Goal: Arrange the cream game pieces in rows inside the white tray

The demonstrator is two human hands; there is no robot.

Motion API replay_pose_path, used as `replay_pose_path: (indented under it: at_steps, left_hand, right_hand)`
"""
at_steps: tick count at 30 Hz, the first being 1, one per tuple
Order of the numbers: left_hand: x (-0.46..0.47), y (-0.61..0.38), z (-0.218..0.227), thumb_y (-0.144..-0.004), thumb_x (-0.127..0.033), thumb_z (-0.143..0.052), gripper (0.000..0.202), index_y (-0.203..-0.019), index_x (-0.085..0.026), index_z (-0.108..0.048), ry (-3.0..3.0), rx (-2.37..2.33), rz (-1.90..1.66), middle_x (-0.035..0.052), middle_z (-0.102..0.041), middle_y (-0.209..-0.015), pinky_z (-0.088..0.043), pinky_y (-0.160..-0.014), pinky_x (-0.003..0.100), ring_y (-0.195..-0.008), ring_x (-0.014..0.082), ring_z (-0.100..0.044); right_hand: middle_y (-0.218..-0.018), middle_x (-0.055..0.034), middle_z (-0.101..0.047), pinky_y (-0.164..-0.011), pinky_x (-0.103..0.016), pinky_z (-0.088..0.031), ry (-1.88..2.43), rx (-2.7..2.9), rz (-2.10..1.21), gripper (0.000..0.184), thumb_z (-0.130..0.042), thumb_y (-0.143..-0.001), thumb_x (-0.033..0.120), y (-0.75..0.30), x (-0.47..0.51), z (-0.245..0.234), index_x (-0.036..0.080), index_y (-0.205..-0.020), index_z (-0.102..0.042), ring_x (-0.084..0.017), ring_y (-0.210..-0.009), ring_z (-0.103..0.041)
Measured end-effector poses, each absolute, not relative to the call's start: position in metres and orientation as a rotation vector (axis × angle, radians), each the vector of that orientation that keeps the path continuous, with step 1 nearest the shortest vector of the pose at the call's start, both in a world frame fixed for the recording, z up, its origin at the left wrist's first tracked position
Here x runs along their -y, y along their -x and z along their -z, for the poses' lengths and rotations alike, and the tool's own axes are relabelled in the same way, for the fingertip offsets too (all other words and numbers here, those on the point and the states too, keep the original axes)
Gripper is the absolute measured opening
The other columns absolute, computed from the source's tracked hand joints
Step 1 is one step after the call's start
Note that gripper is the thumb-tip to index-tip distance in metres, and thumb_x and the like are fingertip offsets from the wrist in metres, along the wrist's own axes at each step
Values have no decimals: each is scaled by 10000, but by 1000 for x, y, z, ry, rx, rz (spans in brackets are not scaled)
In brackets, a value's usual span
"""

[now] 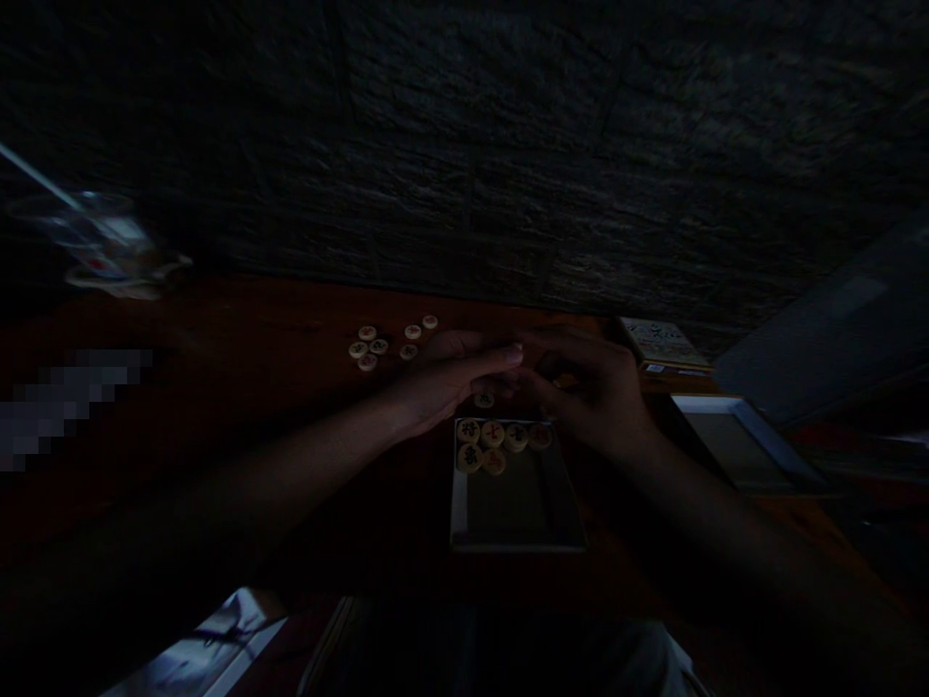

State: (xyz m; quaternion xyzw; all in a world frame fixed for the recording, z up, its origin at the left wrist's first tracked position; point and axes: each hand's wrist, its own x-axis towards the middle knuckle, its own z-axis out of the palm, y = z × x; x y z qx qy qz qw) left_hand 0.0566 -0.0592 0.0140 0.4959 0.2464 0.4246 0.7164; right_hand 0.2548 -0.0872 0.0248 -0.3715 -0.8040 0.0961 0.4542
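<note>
The scene is very dark. My left hand [454, 378] reaches across a reddish wooden table [239, 387], its fingers stretched out together and meeting my right hand [591, 387], whose fingers are curled. Both hover just above the far end of a shallow square box [517, 513]. Several round pale game pieces [500, 445] with red or black marks lie in the box's far end. One more piece [484, 399] shows just under my left fingers. A loose group of the same pieces [388, 341] lies on the table left of my hands. What my right fingers hold is hidden.
A clear glass with a straw [98, 242] stands at the far left. A printed box or booklet [662, 344] and a white-framed lid or tray [747, 445] lie to the right. A dark stone wall rises behind the table. White paper [210, 653] lies near me.
</note>
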Motion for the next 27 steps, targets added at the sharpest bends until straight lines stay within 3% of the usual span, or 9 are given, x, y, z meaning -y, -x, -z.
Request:
replay_pose_path:
  at_steps: [27]
  left_hand:
    - [58, -57, -14, -783, -284, -880, 258, -978, -133, -803, -1087, -553, -937, 77, -778, -954, -552, -760, 272, -827, 150, -709]
  right_hand:
    - [-996, -59, -780, -670, -278, -568, 825, 1983, -209, 342, -816, -876, 254, -256, 86, -25, 218, -1215, -779, -154, -749, -710]
